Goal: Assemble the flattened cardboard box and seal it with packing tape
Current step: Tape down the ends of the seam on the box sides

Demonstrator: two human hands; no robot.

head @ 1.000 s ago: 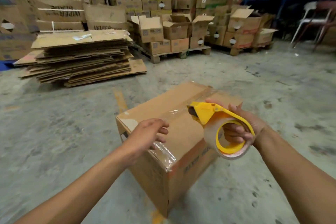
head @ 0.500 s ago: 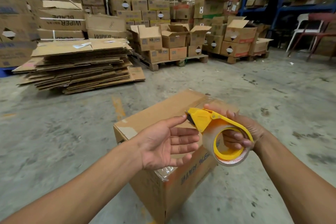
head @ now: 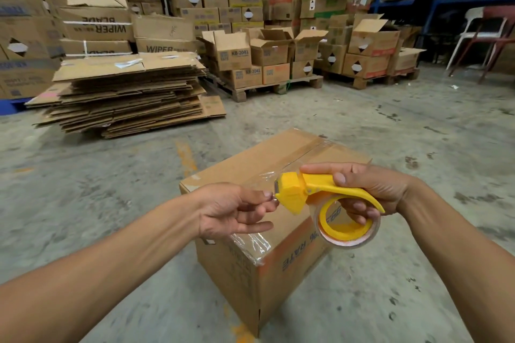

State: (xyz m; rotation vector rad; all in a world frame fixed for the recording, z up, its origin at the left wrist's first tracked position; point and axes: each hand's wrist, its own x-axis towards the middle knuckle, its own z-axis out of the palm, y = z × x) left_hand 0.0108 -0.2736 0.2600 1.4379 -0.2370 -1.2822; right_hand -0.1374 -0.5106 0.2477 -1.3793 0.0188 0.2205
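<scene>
Since a moment ago the left hand [head: 237,210] has closed in from an open, spread palm to pinch at the loose tape end right by the cutter of the yellow tape dispenser [head: 315,198], while the right hand [head: 367,189] stays wrapped round the handle, fingers through the roll, holding it just above the box. Both hands are close together, nearly touching at the dispenser's nose. Down on the concrete floor [head: 111,189] the cardboard box [head: 250,267] stands squared up, flaps shut, a clear strip of tape [head: 306,153] running along the top seam and folding over the near corner. From where I stand, assembly looks done and one seam sealed; I'd guess a fresh strip is being started, perhaps for another edge. Whether the underside is taped I cannot tell.
</scene>
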